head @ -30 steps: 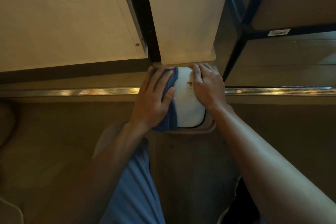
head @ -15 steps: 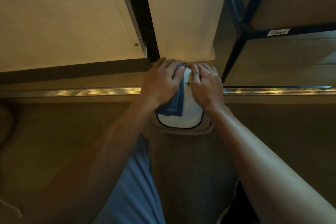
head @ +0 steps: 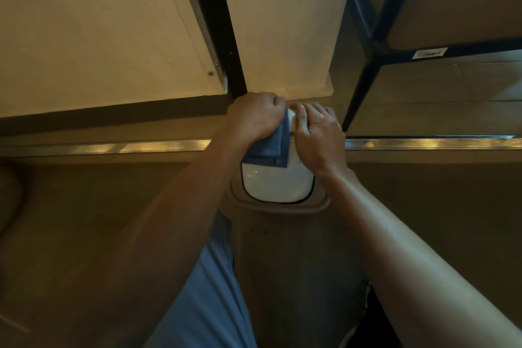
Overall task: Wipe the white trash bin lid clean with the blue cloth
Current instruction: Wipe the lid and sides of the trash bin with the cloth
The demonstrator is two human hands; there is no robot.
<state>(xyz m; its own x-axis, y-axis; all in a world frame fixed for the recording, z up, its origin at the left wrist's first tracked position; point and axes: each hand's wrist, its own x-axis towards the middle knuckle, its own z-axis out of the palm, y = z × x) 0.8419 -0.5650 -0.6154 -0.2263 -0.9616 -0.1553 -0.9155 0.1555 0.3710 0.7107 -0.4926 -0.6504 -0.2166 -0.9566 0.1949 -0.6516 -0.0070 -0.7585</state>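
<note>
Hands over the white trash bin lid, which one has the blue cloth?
The left hand grips the folded blue cloth against the white plastic trash bin lid. The right hand rests bare on the lid's right side, holding nothing.

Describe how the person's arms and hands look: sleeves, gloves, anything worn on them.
Both arms are bare along all that shows of them; no sleeve reaches the forearms or wrists. The left hand and right hand wear no gloves, and no watch, bracelet or ring can be seen in this dim light. The only clothing in view is blue fabric low in the frame, below the arms.
</note>
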